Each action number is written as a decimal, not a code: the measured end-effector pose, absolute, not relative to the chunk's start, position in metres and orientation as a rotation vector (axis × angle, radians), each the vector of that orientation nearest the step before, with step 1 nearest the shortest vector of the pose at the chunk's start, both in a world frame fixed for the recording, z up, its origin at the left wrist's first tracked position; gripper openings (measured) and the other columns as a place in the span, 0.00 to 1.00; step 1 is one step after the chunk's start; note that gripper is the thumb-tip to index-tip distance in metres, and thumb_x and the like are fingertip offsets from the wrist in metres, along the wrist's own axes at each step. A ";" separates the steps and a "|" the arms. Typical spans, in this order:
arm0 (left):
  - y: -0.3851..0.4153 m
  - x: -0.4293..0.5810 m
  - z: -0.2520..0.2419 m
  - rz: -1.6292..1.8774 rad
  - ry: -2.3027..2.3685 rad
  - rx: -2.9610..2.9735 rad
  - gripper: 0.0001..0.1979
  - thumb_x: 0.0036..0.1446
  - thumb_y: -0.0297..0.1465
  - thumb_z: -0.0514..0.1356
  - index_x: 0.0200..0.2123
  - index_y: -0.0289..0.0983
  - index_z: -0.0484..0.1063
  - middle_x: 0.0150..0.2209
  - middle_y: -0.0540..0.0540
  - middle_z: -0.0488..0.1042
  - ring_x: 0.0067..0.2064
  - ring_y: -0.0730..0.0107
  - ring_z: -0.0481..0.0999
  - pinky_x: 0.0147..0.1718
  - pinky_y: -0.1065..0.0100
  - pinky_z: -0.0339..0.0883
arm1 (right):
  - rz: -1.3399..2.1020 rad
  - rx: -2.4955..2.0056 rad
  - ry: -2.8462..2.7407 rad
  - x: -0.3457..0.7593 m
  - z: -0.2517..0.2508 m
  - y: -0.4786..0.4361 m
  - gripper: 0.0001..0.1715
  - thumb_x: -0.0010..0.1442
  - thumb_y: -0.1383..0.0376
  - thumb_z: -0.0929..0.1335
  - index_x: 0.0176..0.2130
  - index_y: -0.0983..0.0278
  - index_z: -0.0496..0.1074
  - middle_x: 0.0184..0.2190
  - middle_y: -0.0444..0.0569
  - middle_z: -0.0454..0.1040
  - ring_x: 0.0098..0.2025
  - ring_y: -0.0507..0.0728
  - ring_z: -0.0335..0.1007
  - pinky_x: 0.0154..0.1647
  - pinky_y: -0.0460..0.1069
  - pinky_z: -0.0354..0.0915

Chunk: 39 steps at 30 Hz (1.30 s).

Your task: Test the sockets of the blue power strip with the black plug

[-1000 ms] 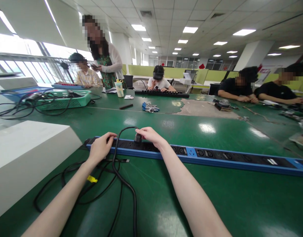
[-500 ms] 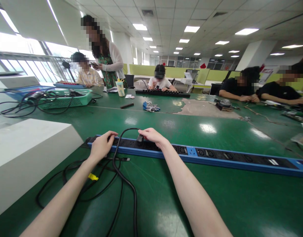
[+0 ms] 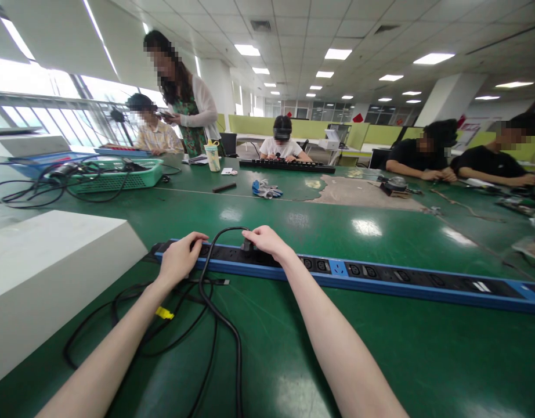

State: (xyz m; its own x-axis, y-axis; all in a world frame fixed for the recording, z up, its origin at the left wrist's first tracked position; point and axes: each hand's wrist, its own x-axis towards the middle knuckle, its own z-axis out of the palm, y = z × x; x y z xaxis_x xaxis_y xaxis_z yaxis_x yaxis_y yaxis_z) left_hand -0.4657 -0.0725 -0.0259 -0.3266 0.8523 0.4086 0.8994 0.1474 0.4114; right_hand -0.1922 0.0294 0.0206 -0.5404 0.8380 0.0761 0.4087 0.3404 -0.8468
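Note:
A long blue and black power strip (image 3: pixel 380 277) lies across the green table (image 3: pixel 320 232) in front of me. My left hand (image 3: pixel 179 259) rests on the strip's left end, fingers curled over it. My right hand (image 3: pixel 267 241) pinches a black plug (image 3: pixel 247 246) that sits in a socket of the strip. The plug's black cable (image 3: pixel 215 313) arcs up over the strip and runs back toward me between my arms. More thin black cables, one with a yellow tag (image 3: pixel 165 313), lie looped under my left forearm.
A white box (image 3: pixel 45 273) stands at my left. Farther back are a green basket (image 3: pixel 115 174) with cables, a cup (image 3: pixel 213 157), gloves (image 3: pixel 265 188) and a second black strip (image 3: pixel 287 165). Several people sit or stand around the far side of the table.
My hands have hardly moved; the right hand has settled slightly lower on the plug. The view has shifted a little.

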 end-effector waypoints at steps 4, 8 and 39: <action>-0.073 -0.466 -0.027 -0.931 -2.303 -1.783 0.18 0.68 0.43 0.51 0.49 0.49 0.79 0.47 0.52 0.84 0.46 0.59 0.80 0.43 0.66 0.67 | 0.944 -1.193 -2.188 -0.197 0.019 0.030 0.32 0.64 0.43 0.66 0.22 0.64 0.71 0.21 0.45 0.68 0.26 0.52 0.61 0.30 0.48 0.53; -0.072 -0.467 -0.029 -0.929 -2.300 -1.785 0.18 0.68 0.43 0.51 0.50 0.49 0.79 0.47 0.51 0.83 0.46 0.60 0.80 0.43 0.66 0.67 | 0.885 -1.247 -2.210 -0.198 0.015 0.030 0.31 0.64 0.44 0.68 0.23 0.64 0.74 0.24 0.49 0.74 0.28 0.53 0.66 0.31 0.48 0.55; -0.076 -0.433 -0.014 -0.827 -2.140 -1.985 0.21 0.69 0.43 0.48 0.53 0.45 0.77 0.47 0.46 0.83 0.49 0.59 0.80 0.48 0.64 0.70 | 1.225 -0.876 -2.335 -0.174 0.017 0.037 0.32 0.49 0.38 0.75 0.30 0.62 0.67 0.26 0.39 0.67 0.29 0.51 0.60 0.30 0.47 0.54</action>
